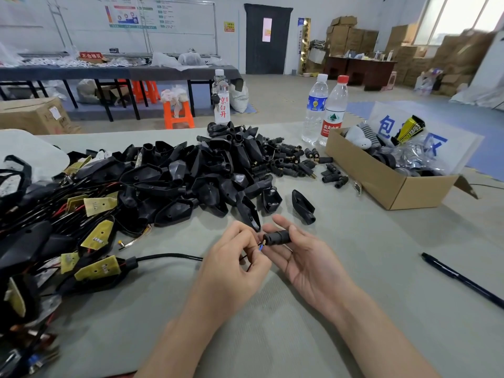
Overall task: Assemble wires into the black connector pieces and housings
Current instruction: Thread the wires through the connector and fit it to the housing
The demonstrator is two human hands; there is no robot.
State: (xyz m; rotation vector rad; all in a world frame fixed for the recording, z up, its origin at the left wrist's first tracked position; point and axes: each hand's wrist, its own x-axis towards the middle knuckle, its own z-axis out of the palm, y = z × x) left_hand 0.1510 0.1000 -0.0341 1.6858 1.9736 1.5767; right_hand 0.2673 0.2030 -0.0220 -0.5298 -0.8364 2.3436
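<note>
Pinched narrow, the left hand (231, 266) has a grip on thin wires (260, 246) (a blue tip shows), their ends touching the mouth of a black connector piece (276, 237). That piece sits clamped between thumb and fingers of the right hand (305, 257), above the bench (354, 296). Just beyond lies a heap of black housings (207, 173); a pen (461, 279) lies well apart.

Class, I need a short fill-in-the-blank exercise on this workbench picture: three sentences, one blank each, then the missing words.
1. The right hand holds a black ____ connector piece.
2. The left hand pinches thin wires at the connector's ____ end.
3. The black pen lies on the table to the ____ of both hands.

Missing words: cylindrical; left; right
</note>
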